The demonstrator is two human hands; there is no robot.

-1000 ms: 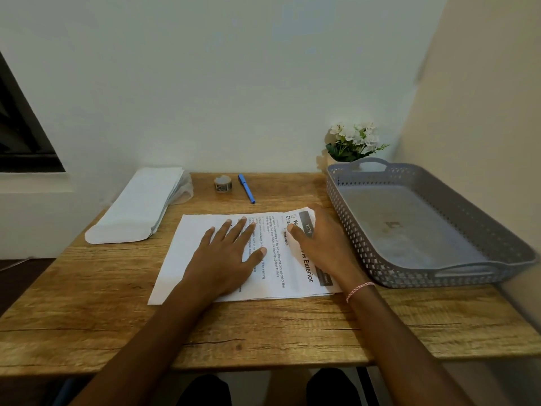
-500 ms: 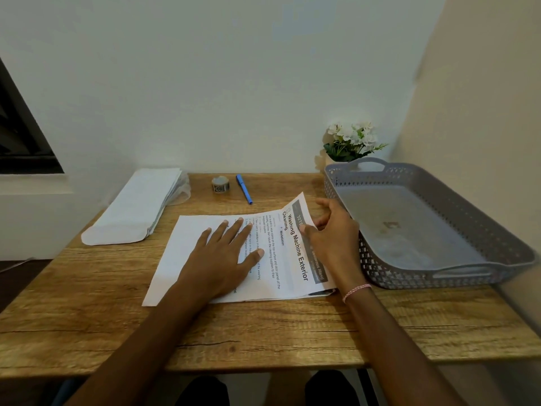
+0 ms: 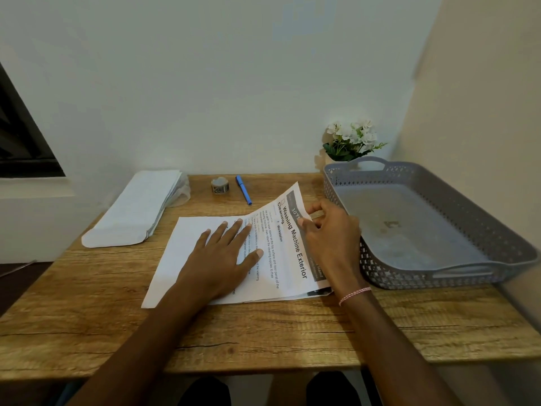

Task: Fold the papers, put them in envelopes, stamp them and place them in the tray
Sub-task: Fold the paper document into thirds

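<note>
At the far left of the bench (image 3: 87,303) lies a stack of envelopes (image 3: 131,209), flat and untouched; by the look of it none has been filled. Further right, near the wall, stand a small roll of stamps (image 3: 220,186) and a blue pen (image 3: 243,190), both apart from the hands, so stamping has not begun.

In the middle the papers (image 3: 181,250) lie in a loose pile on the bench. The left hand (image 3: 225,259) rests flat on them; its grip is apart, with straight, spread fingers pressing the pile down. Just to its right, the top sheet (image 3: 288,253), printed with a heading about washing machine cleaning, is raised at its far right corner. The right hand (image 3: 330,230) has its grip clamped on that edge, thumb and fingers pinching it clear of the sheets below. No crease shows in it yet.

On the right the grey tray (image 3: 409,276) sits just beside the papers with nothing in it, and a small plant (image 3: 351,140) stands behind it.

I judge the task to be at its very start: the first sheet is being separated or brought over for its first fold. Folding, filling, stamping and placing in the tray are all left to do for every sheet.
</note>
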